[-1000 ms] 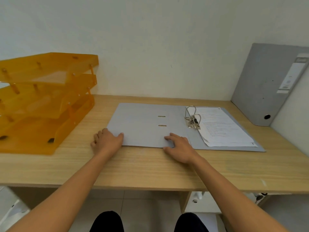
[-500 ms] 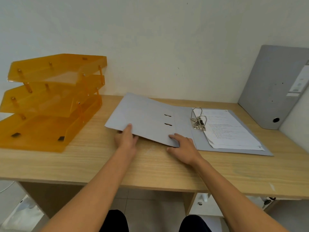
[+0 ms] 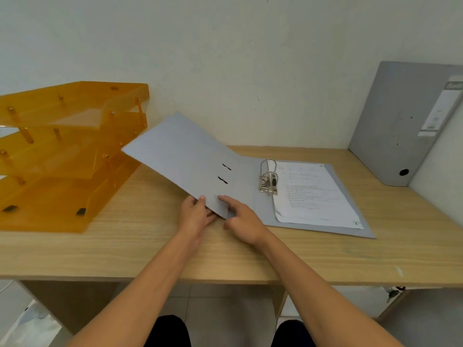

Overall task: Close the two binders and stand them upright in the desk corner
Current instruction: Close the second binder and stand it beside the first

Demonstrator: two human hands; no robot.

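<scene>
Now lifted higher off the counter (image 3: 150, 249) than before: binder cover (image 3: 185, 156), pinched at near edge by left hand (image 3: 194, 216) and right hand (image 3: 244, 221); closing well under way.

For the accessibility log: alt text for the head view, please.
Both hands, left hand and right hand, lift the front cover of an open grey lever-arch binder on a wooden desk. A closed binder stands in the right corner; orange letter trays sit left.
</scene>
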